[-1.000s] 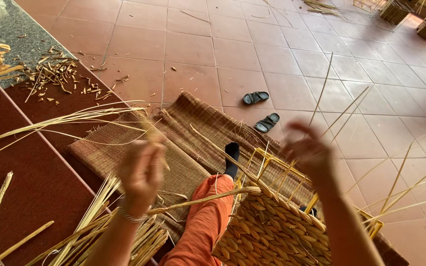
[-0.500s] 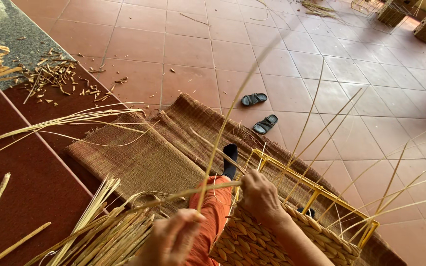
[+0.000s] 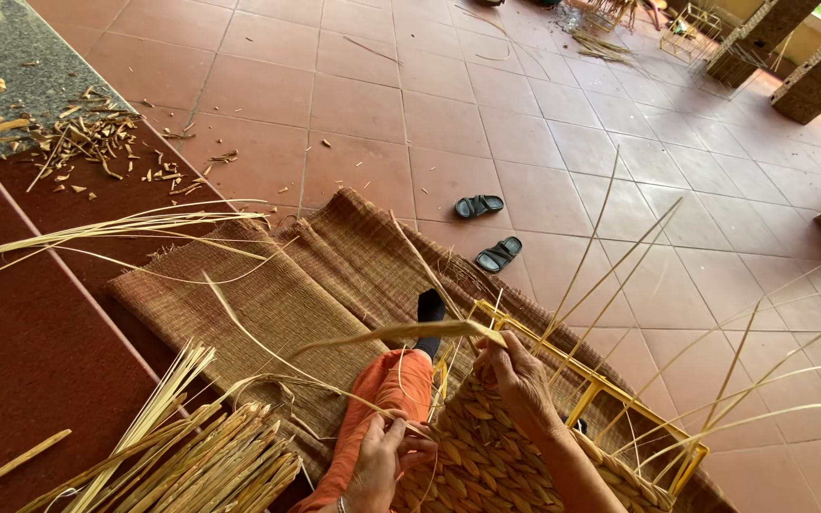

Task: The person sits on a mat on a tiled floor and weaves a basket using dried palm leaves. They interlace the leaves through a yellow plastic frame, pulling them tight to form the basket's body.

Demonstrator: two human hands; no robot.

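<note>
Now we are pinching a long pale reed strand (image 3: 372,334) in our right hand (image 3: 517,375) at the rim of the half-woven basket (image 3: 486,456), which is resting against our orange-trousered leg (image 3: 387,399) on the woven mat (image 3: 277,294). Our left hand (image 3: 377,461), raised and spread a second ago, is now curling low around thin fibres beside the reed bundle (image 3: 201,465), while the right has dropped from the air onto the yellow frame (image 3: 610,389).
</note>
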